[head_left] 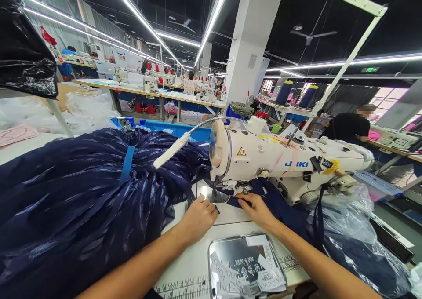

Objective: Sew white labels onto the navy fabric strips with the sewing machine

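A white JUKI sewing machine (283, 160) stands on the white table (198, 259) before me. My left hand (198, 216) is curled, its fingers pinching a small piece of navy fabric (234, 201) just left of the presser foot (217, 194). My right hand (255, 207) lies on the same navy fabric to the right of the needle, fingers pressed together and holding the cloth down. A large heap of navy patterned cloth (75, 202), tied with a blue strap (127, 163), fills the table on my left.
A metal tray (245, 264) with several white printed labels sits at the table's near edge. Clear plastic bags (349, 220) with more navy cloth lie at the right. A gooseneck lamp (173, 149) arches over the machine. A person in black (347, 127) works behind.
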Tool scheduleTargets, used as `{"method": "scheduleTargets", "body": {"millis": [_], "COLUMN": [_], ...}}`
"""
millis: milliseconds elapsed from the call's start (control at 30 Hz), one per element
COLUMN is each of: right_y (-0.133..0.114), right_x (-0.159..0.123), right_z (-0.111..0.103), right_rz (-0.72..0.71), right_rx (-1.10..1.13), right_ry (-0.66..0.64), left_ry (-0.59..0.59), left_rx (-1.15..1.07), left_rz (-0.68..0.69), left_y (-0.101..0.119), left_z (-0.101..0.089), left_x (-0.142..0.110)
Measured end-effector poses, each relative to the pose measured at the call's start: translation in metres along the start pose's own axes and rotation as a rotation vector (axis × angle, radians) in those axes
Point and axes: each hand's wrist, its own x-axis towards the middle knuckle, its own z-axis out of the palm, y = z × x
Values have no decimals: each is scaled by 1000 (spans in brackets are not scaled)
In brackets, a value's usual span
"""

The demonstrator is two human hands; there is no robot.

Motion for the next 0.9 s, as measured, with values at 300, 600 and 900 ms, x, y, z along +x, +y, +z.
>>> {"method": "scheduleTargets", "body": {"millis": [300,600,900], "right_y": [-13,-12,-7], "right_x": [-24,-47,-63], "right_z": [-22,-37,-88], "right_rz": [329,360,75], "right_rx": [566,505,-1039], "right_ry": [49,120,254], "left_ry": [25,11,-1], "left_rx": [3,-7,-7], "left_rz": [-2,-9,-7], "left_y": [-5,-6,-7], "left_z": [1,-8,-6], "left_x": [1,3,2]}}
